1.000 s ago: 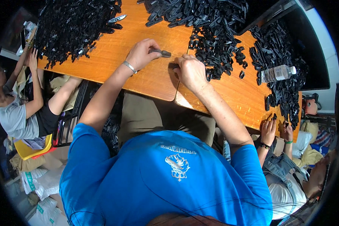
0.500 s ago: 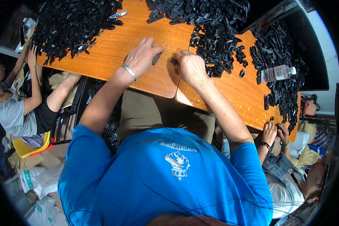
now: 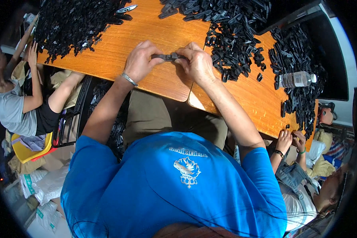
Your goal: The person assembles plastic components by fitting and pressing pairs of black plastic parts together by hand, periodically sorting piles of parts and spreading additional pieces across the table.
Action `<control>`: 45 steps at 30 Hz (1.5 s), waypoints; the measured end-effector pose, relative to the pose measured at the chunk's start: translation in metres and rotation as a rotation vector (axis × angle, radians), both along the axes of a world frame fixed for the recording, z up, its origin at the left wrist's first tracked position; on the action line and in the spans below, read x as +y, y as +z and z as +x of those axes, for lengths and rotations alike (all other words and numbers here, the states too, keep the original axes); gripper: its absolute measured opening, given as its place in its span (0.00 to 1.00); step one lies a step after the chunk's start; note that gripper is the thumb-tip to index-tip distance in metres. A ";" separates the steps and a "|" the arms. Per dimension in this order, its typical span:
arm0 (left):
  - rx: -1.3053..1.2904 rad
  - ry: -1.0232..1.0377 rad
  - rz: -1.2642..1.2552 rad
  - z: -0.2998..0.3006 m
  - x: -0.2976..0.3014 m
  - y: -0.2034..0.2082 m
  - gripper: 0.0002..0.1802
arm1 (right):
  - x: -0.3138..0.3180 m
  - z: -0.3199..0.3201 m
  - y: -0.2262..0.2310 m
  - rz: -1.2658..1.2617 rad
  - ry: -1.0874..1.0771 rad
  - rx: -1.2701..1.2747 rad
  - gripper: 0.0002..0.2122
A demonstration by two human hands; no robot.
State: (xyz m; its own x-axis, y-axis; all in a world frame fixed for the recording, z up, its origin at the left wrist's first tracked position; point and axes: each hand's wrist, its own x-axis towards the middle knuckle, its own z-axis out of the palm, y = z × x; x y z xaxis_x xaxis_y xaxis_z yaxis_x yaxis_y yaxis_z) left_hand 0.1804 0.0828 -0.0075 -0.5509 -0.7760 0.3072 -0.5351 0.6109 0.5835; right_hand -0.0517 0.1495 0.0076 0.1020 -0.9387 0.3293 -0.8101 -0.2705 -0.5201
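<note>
Above the wooden table [image 3: 146,29], both my hands meet at one long black plastic part [image 3: 168,57]. My left hand [image 3: 142,61], with a silver bracelet at the wrist, pinches its left end between thumb and fingers. At the other end, the closed fingers of my right hand [image 3: 198,65] grip a smaller black plastic piece [image 3: 175,56] that meets the long part. Whether the two are fully joined I cannot tell.
Small black parts [image 3: 73,29] are heaped at the back left. More piles [image 3: 234,47] lie at the back and right. A clear bottle [image 3: 298,79] lies on its side. One co-worker [image 3: 16,103] sits left, another [image 3: 299,186] right, hands at the table.
My hands have come together, and the black part in the left hand now meets the piece in the right. The view has shifted slightly.
</note>
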 end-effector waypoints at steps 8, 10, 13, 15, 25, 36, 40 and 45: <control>0.137 0.007 0.042 -0.007 0.003 -0.011 0.10 | -0.023 0.016 -0.008 -0.104 0.182 0.051 0.13; 0.123 0.006 0.054 -0.007 0.001 -0.010 0.09 | -0.033 0.015 -0.018 -0.088 0.187 0.033 0.12; 0.037 -0.010 0.129 0.021 0.006 -0.002 0.10 | -0.032 0.025 -0.015 -0.058 0.337 0.082 0.08; -0.127 -0.067 0.178 0.063 0.010 0.012 0.12 | -0.020 0.029 -0.001 -0.006 0.388 0.083 0.09; 0.066 0.001 0.335 0.068 -0.011 0.049 0.15 | 0.049 -0.053 0.032 0.160 0.033 0.149 0.15; -0.084 0.288 -0.206 -0.099 -0.118 0.020 0.17 | 0.062 -0.046 0.023 0.236 -0.220 0.394 0.15; -0.147 0.309 -0.088 -0.097 -0.136 0.003 0.17 | 0.059 -0.042 0.012 0.143 -0.169 0.368 0.14; 0.050 0.277 -0.002 -0.084 -0.115 -0.005 0.21 | 0.054 -0.046 0.001 0.107 -0.027 0.305 0.11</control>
